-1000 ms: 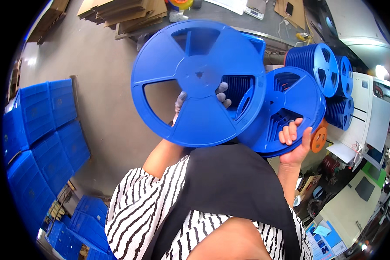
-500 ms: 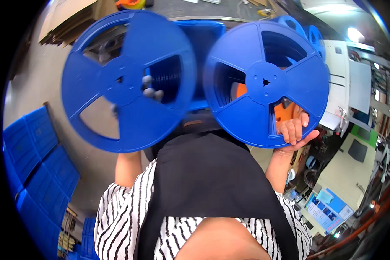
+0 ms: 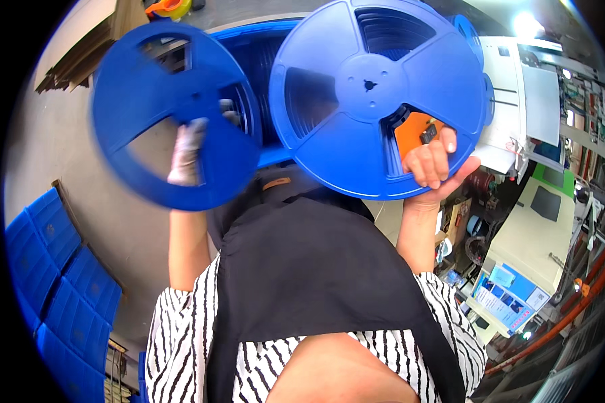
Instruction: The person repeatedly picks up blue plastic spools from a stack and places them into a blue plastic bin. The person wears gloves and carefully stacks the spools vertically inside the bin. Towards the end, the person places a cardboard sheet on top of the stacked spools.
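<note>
Two large blue plastic reels are held side by side in front of me, their flat round faces toward me. Behind the smaller-looking left reel (image 3: 138, 101), somewhat blurred, is my left hand (image 3: 189, 144) in a pale glove. Parts of that hand show through the reel's cut-outs; its fingers are mostly hidden. My bare right hand (image 3: 433, 164) grips the lower right rim of the right reel (image 3: 329, 144). Its fingers curl in the lower cut-out, with the thumb outside the rim. More reel edges show stacked behind the right reel's face.
A blue bin (image 3: 262, 30) stands behind the reels. Stacked blue crates (image 3: 54, 221) line the lower left, and flat cardboard (image 3: 81, 54) lies at the upper left. An orange object (image 3: 413, 131) shows through the right reel. Equipment and a pale cabinet (image 3: 534, 221) stand at right.
Both reels have shifted left and up in view. The left reel appears smaller and tilted, and more of the gloved hand shows through it. My right hand keeps its grip on the rim.
</note>
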Action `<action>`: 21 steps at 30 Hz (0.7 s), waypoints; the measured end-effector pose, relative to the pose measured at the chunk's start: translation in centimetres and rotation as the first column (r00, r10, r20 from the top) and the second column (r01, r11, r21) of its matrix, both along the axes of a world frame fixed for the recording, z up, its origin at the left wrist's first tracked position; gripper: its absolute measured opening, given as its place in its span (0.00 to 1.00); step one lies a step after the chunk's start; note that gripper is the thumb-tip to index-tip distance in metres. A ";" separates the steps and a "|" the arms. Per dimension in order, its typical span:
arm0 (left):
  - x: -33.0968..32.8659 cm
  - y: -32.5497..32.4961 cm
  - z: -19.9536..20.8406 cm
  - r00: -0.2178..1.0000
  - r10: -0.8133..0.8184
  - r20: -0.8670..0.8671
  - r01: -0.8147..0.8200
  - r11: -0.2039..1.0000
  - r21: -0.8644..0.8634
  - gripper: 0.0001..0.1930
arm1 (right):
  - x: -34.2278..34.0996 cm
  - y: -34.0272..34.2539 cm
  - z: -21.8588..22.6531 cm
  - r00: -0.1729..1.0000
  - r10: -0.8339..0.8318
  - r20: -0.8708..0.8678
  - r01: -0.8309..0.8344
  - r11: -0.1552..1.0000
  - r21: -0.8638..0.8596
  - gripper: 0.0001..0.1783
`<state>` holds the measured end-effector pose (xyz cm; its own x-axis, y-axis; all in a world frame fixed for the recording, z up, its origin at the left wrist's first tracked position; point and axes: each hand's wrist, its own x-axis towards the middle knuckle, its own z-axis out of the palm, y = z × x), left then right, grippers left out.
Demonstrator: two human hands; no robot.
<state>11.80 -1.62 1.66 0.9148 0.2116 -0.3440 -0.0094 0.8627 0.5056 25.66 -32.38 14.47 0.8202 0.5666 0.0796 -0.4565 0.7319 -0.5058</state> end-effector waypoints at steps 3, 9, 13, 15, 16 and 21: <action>1.3 -2.3 -3.3 0.954 -0.185 -0.235 0.224 0.962 0.153 0.34 | -1.2 4.0 -0.6 0.984 0.155 0.084 -0.127 0.953 -0.274 0.32; 4.9 -8.0 0.2 0.976 -0.151 0.159 0.125 0.979 0.164 0.61 | -5.6 8.2 -1.2 0.970 0.236 0.060 -0.148 0.767 -0.624 0.34; 2.8 -5.6 0.3 0.989 -0.145 0.002 0.143 0.983 0.114 0.47 | -4.3 7.4 -1.5 0.965 0.251 0.075 -0.188 0.862 -0.470 0.36; 1.5 -3.8 0.4 0.989 -0.087 -0.122 0.107 0.980 0.168 0.38 | -3.3 6.2 -0.8 0.979 0.201 0.036 -0.175 0.917 -0.358 0.36; 0.9 -2.2 -0.4 0.960 -0.108 -0.259 0.145 0.981 0.129 0.30 | -2.6 5.6 -0.6 0.975 0.218 0.049 -0.198 0.945 -0.261 0.34; -1.6 1.0 -2.6 0.956 0.245 -0.161 -0.257 0.965 -0.056 0.20 | -1.8 2.3 -0.3 0.993 0.113 -0.035 -0.116 0.988 -0.098 0.27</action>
